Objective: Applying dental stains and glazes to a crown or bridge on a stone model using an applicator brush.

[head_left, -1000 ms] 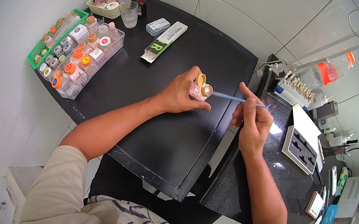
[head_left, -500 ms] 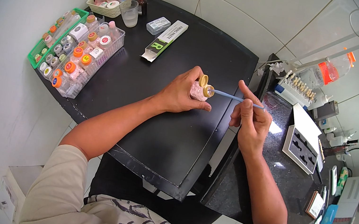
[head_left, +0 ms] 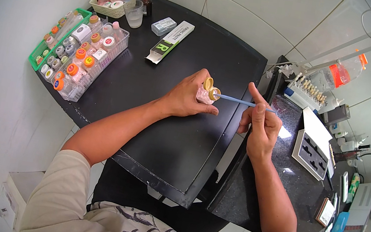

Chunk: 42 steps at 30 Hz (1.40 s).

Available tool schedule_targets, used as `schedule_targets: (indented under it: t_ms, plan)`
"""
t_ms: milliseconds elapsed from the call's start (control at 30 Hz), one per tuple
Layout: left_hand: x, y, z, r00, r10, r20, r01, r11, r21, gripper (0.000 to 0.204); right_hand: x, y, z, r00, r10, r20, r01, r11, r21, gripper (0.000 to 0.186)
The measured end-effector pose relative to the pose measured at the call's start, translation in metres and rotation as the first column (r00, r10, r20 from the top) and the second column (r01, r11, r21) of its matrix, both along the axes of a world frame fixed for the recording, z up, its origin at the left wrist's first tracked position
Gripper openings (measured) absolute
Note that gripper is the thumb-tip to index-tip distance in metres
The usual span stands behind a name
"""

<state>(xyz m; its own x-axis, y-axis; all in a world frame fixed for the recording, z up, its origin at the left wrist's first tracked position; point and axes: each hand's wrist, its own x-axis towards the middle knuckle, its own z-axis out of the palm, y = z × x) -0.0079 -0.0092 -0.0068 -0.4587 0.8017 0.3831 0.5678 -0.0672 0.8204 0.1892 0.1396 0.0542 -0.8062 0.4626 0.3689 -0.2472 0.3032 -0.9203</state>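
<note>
My left hand (head_left: 184,96) is closed around a small jar of pink material (head_left: 204,96) above the black table (head_left: 159,151). The jar's gold flip lid (head_left: 208,83) stands open beside its round mouth (head_left: 214,94). My right hand (head_left: 260,121), to the right of the jar, pinches a slim light-blue stick (head_left: 235,99), with the index finger raised above it. The stick lies nearly level and its left tip is at the jar's mouth; whether it is inside is too small to tell.
Baskets of capped jars (head_left: 81,58) stand at the left, with a small basket (head_left: 107,8), plastic cup (head_left: 134,17), dropper bottle (head_left: 147,6), tin (head_left: 163,25) and long box (head_left: 169,42) behind. The right counter (head_left: 251,192) holds a tooth-sample rack (head_left: 301,94) and open case (head_left: 310,153).
My right hand and the blue stick have shifted very slightly, staying at the jar's mouth. My left hand and the jar are almost unchanged.
</note>
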Motion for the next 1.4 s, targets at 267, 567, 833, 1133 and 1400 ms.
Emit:
schedule_targets:
  t_ms: [267, 567, 833, 1133, 1400]
  plan:
    - [-0.001, 0.002, -0.002, 1.0, 0.002, 0.012, -0.002, 1.0, -0.006, 0.071, -0.001, -0.002, 0.004, 0.999, -0.019, 0.025, 0.018, 0.999, 0.031, 0.042]
    - [-0.002, 0.002, -0.003, 1.0, 0.012, -0.013, -0.012, 0.999, -0.032, 0.072, -0.001, 0.001, 0.001, 1.0, -0.024, 0.018, 0.024, 1.0, 0.004, 0.044]
    - [-0.001, -0.001, -0.003, 1.0, 0.015, -0.022, -0.015, 1.0, -0.001, 0.07, -0.004, -0.002, 0.002, 0.999, -0.026, 0.02, 0.026, 1.0, 0.006, 0.048]
    - [0.002, -0.001, -0.005, 0.997, 0.007, -0.072, 0.002, 0.993, 0.122, 0.063, -0.005, 0.009, -0.001, 0.986, -0.147, -0.085, 0.111, 0.936, -0.333, 0.05]
    - [0.003, -0.004, -0.016, 0.971, 0.181, -0.156, -0.138, 0.957, 0.254, 0.058, -0.004, 0.011, -0.002, 0.977, -0.158, -0.142, 0.08, 0.893, -0.442, 0.048]
